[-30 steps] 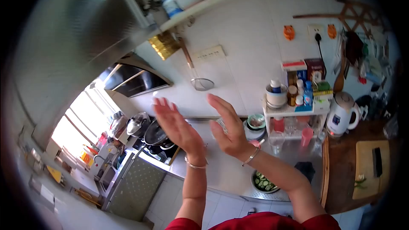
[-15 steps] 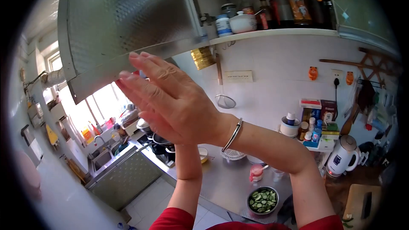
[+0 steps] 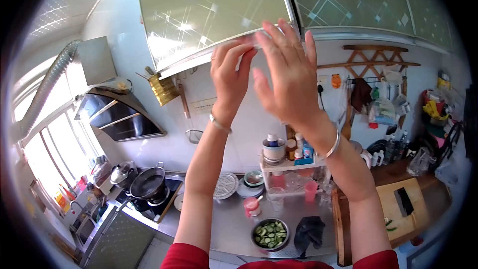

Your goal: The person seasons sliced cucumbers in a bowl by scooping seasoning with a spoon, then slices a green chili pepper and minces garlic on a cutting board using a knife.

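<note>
Cabinet door (image 3: 211, 12), bottle labels (image 3: 307, 151) below apparently unreadable

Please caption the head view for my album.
Left hand and right hand raised before green cabinet doors, bowl of green slices below.

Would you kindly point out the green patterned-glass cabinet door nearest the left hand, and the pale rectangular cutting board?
Green patterned-glass cabinet door (image 3: 211, 10): head view, middle of its panel.
Pale rectangular cutting board (image 3: 388, 201): head view, bare part of its left side.
</note>
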Available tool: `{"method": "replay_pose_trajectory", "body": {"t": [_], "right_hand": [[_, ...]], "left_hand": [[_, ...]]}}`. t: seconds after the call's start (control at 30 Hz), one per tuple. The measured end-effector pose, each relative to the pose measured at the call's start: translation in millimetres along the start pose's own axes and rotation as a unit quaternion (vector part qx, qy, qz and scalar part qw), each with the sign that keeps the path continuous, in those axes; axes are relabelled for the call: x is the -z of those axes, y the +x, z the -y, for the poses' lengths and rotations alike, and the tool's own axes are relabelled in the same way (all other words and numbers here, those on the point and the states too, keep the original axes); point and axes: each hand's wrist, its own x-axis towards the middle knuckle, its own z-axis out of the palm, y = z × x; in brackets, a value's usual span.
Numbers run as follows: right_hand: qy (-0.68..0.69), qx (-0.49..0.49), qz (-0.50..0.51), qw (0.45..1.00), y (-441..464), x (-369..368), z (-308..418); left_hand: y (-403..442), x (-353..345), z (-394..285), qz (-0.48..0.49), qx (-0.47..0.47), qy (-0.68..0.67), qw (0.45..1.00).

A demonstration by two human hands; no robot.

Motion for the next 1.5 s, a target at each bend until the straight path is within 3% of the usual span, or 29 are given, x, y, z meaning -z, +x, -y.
{"method": "replay_pose_trajectory", "body": {"t": [0.1, 0.2, 0.47, 0.53, 0.57, 0.63, 0.67, 0.73, 0.77, 0.8, 0.83, 0.9, 0.93, 1.03, 1.1, 1.17, 1.2, 1.23, 1.27, 1.3, 1.37, 1.4, 1.5], "right_hand": [[-0.08, -0.004, 0.095, 0.992, -25, -39, -61], [-0.155, 0.039, 0.117, 0.98, -36, -50, -92], [-0.169, 0.083, 0.141, 0.972, -50, -68, -108], [-0.189, 0.084, 0.1, 0.973, -25, -70, -120], [-0.175, 0.077, 0.111, 0.975, -40, -73, -114], [-0.254, 0.129, 0.072, 0.956, -60, -66, -93], [-0.218, 0.122, 0.128, 0.96, -89, -67, -75], [-0.158, 0.031, 0.207, 0.965, -65, -64, -86], [-0.133, 0.017, 0.256, 0.957, -94, -63, -64], [-0.038, 0.042, 0.216, 0.975, -85, -48, -58], [0.069, 0.055, 0.193, 0.977, -99, -35, -43], [0.186, -0.025, 0.212, 0.959, -176, -6, 0], [0.252, -0.106, 0.272, 0.923, -216, 18, 29], [0.29, -0.237, 0.383, 0.845, -312, 45, 84], [0.318, -0.474, 0.434, 0.696, -396, 65, 122], [0.233, -0.63, 0.44, 0.595, -524, 98, 173], [0.212, -0.622, 0.46, 0.597, -533, 101, 175], [0.187, -0.617, 0.482, 0.594, -539, 107, 180], [0.154, -0.666, 0.495, 0.537, -586, 113, 196], [0.154, -0.666, 0.496, 0.536, -590, 107, 195], [0.202, -0.767, 0.438, 0.424, -585, 98, 199], [0.211, -0.796, 0.415, 0.387, -577, 88, 198], [0.194, -0.798, 0.39, 0.415, -583, 75, 195]], "left_hand": [[-11, -28, 15, 0.03, -0.021, 0.024, 0.999], [-17, -53, 39, 0.083, -0.02, 0.082, 0.993], [-42, -61, 54, 0.111, 0.012, 0.103, 0.988], [-9, -74, 65, 0.105, -0.033, 0.114, 0.987], [-27, -67, 65, 0.127, -0.032, 0.131, 0.983], [-46, -40, 40, 0.271, 0.076, 0.183, 0.942], [-78, -21, 26, 0.307, 0.13, 0.184, 0.925], [-53, -33, 22, 0.212, 0.025, 0.169, 0.962], [-86, -16, 10, 0.221, 0.028, 0.146, 0.964], [-81, -13, 0, 0.194, -0.013, 0.125, 0.973], [-105, 5, -18, 0.209, 0.008, 0.124, 0.97], [-165, 58, -67, 0.352, 0.153, 0.021, 0.923], [-205, 89, -94, 0.337, 0.193, -0.015, 0.922], [-293, 162, -139, 0.378, 0.35, -0.101, 0.851], [-375, 218, -181, 0.377, 0.539, -0.066, 0.75], [-479, 289, -244, 0.291, 0.75, 0.033, 0.592], [-507, 301, -255, 0.291, 0.751, 0.033, 0.591], [-527, 313, -267, 0.3, 0.801, 0.046, 0.517], [-541, 327, -272, 0.308, 0.847, 0.059, 0.43], [-539, 324, -267, 0.308, 0.847, 0.059, 0.428], [-531, 316, -255, 0.25, 0.92, -0.022, 0.303], [-541, 311, -251, 0.175, 0.944, -0.051, 0.274], [-553, 297, -235, 0.143, 0.945, -0.155, 0.25]]}}
